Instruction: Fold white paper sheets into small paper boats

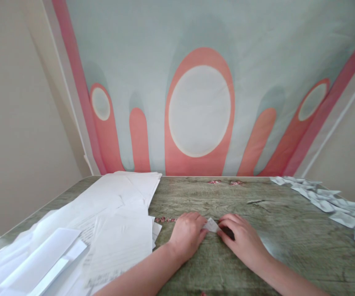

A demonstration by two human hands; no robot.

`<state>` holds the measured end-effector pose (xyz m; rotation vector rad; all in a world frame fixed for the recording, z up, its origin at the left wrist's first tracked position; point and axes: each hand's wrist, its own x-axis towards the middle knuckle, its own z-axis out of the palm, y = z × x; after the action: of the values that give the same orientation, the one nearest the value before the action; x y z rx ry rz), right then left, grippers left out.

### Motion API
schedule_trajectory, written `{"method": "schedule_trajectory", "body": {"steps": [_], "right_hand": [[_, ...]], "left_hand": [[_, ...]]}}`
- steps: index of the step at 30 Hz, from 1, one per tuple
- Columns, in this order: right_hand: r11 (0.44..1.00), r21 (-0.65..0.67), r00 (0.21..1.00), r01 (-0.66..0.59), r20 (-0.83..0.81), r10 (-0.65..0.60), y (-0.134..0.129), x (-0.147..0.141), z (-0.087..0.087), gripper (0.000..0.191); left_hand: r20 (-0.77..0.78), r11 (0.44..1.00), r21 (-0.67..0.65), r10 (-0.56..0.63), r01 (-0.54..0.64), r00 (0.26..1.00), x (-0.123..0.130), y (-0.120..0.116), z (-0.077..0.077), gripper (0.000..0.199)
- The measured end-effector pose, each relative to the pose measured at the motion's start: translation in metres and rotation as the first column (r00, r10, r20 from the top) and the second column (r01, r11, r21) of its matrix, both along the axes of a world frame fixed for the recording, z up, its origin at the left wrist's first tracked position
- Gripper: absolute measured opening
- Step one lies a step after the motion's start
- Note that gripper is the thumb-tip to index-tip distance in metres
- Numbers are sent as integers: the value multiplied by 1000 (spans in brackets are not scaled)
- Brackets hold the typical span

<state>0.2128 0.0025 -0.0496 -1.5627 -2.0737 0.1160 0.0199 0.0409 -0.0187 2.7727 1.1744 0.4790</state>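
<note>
A small folded piece of white paper is held between my two hands over the middle of the wood-patterned table. My left hand grips its left end, with the fingers curled and the thumb tucked in below. At the paper's right end, my right hand pinches it between thumb and fingers, leaving a dark gap inside the curled fingers. The hands are apart, with only the paper between the fingertips.
Loose white sheets, some printed, spread over the table's left side, with folded strips on top. Several folded white paper pieces line the right edge. Behind the table stands a backdrop with coral shapes.
</note>
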Motion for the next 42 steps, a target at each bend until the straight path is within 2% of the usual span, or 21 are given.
{"method": "schedule_trajectory", "body": {"steps": [4, 10, 15, 19, 23, 27, 30, 33, 35, 42], "right_hand": [[1000, -31, 993, -4, -119, 0, 4, 2, -5, 9], [998, -53, 975, -18, -221, 5, 7, 3, -6, 17], [998, -51, 959, -35, -282, 20, 7, 1, -4, 23], [998, -50, 933, -47, -358, 27, 6, -1, 1, 27], [997, -56, 910, -53, -413, 25, 4, -4, 6, 23], [996, -70, 886, -54, -463, 16, 2, -8, 7, 17], [991, -91, 845, -100, -534, 36, 0, -10, 8, 15], [980, -108, 788, -169, -611, 68, -3, -12, 11, 14], [977, -98, 775, -189, -626, 87, -5, -14, 13, 17], [987, -16, 826, -162, -549, 127, -8, -16, 16, 23]], "left_hand": [[31, 996, -24, -90, 91, 995, 0, -1, 0, 30], [23, 987, 4, -159, 159, 987, -1, 1, -5, 20], [31, 984, -15, -179, 180, 983, 0, 3, -7, 22], [97, 986, -36, -162, 166, 982, 0, 4, -8, 24], [166, 984, -73, -148, 162, 975, 1, 5, -5, 24], [201, 972, -71, -206, 224, 958, 0, 2, -1, 27], [242, 963, -62, -241, 263, 940, 0, -2, -1, 30], [290, 965, -87, -212, 246, 933, 0, -4, -2, 34], [305, 969, -110, -179, 221, 935, 0, -5, -2, 39], [372, 963, -152, -154, 224, 915, 1, -5, -1, 41]]}}
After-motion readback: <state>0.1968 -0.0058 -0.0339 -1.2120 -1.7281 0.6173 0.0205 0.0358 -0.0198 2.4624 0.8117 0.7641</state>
